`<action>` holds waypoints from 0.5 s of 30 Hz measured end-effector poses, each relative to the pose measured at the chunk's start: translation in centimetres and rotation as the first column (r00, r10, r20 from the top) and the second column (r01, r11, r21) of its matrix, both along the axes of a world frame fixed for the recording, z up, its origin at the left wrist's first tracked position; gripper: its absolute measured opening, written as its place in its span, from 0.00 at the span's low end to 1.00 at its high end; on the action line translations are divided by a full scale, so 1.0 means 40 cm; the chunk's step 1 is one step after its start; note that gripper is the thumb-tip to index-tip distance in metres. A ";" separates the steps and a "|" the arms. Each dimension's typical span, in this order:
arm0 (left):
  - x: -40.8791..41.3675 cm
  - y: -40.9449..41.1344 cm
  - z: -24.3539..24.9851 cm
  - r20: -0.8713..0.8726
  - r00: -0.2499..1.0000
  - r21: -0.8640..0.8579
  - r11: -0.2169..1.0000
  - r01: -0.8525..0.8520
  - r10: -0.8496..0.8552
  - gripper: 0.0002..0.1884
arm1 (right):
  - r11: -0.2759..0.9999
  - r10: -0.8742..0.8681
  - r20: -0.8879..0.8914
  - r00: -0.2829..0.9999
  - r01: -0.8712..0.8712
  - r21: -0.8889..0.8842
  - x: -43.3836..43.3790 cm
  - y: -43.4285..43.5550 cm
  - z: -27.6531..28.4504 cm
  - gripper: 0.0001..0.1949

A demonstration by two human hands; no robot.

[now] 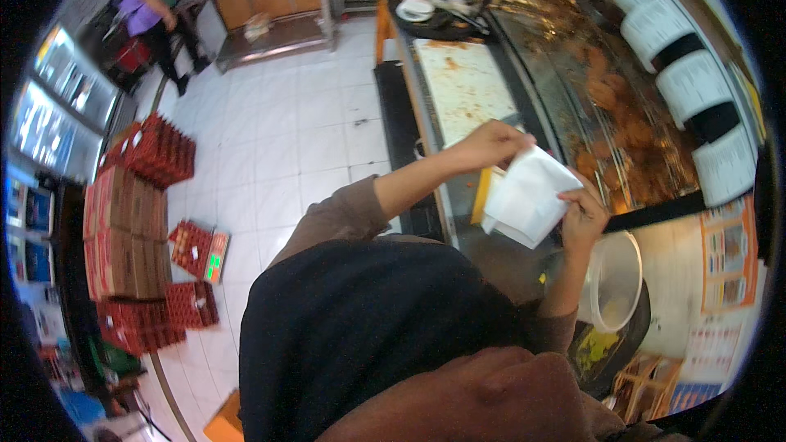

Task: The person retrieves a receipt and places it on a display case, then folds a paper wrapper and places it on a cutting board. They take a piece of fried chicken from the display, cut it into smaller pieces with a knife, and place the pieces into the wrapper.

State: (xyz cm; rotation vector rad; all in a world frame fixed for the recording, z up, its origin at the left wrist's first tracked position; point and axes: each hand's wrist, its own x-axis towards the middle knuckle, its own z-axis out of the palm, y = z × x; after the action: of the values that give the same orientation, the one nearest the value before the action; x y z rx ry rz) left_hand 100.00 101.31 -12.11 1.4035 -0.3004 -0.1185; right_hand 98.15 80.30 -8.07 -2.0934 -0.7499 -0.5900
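A white paper bag or folded wrapper (531, 196) is held between my hands over the counter's edge. My left hand (496, 144) pinches its upper corner with the fingertips. At the opposite side my right hand (583, 209) grips the paper, thumb on its near face. A yellow-edged item (484, 196) shows partly behind the paper; what it is I cannot tell. Beyond my left hand lies a long white cutting board (466, 86) with brown crumbs and stains. To the right of both hands is a glass-sided display case (614, 98) holding browned, apparently fried food.
A round black tray (424, 27) with a small white dish stands past the board. A clear plastic tub (616, 282) is beside my right forearm. Red egg trays (153, 150) and cardboard boxes (126, 233) are stacked on the left. A person in purple (144, 0) stands far off.
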 end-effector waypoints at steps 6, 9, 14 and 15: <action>-0.019 0.037 -0.008 0.057 0.992 -0.026 0.994 -0.108 0.109 0.11 | 0.945 0.295 -0.217 0.931 -0.250 0.210 0.036 0.012 -0.016 0.08; -0.034 0.033 -0.011 0.230 0.958 0.002 0.985 -0.175 0.170 0.09 | 0.964 0.235 -0.415 0.879 -0.157 0.215 0.017 0.064 0.018 0.08; -0.099 0.025 0.047 0.302 0.930 0.084 0.965 -0.247 0.212 0.08 | 0.979 0.021 -0.349 0.937 -0.091 -0.184 0.033 0.086 0.007 0.08; -0.097 0.023 0.042 0.299 0.925 0.087 0.959 -0.270 0.233 0.08 | 0.975 0.045 -0.320 0.946 -0.112 -0.194 0.030 0.094 0.009 0.08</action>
State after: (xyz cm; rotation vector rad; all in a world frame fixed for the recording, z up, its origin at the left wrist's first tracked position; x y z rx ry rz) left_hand 96.11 102.24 -10.44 1.5752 -0.3527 0.2856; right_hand 99.35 84.07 -7.71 -2.2660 -0.7307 -0.1284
